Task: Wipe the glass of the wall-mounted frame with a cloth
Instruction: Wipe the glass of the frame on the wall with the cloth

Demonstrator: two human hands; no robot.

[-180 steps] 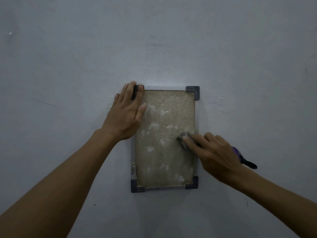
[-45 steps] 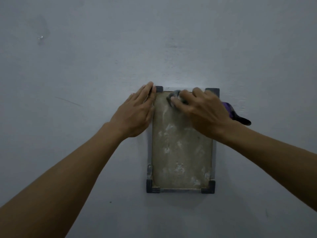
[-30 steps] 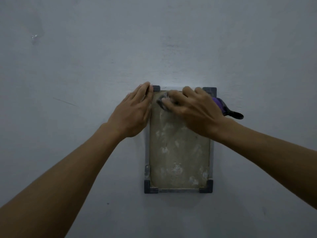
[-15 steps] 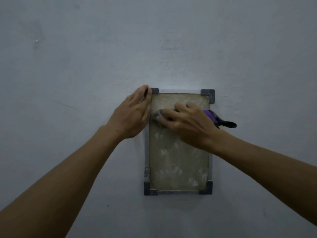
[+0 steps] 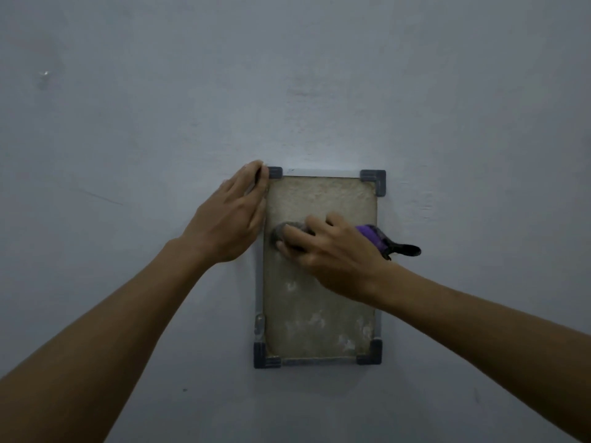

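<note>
A small upright frame (image 5: 372, 180) with dark corner pieces hangs on the wall. Its glass (image 5: 319, 314) is dull, with whitish smears in the lower half. My left hand (image 5: 230, 219) lies flat with straight fingers against the frame's upper left edge. My right hand (image 5: 332, 251) holds a small grey cloth (image 5: 281, 233) and presses it on the glass at mid-height near the left edge. A purple and black end of something (image 5: 383, 241) sticks out past the back of my right hand.
The plain grey wall (image 5: 319, 75) fills the whole view around the frame. A small mark (image 5: 44, 75) sits on it at the upper left.
My right hand has dragged the cloth from the top of the glass down to mid-height along the left side. My left hand has stayed at the upper left corner.
</note>
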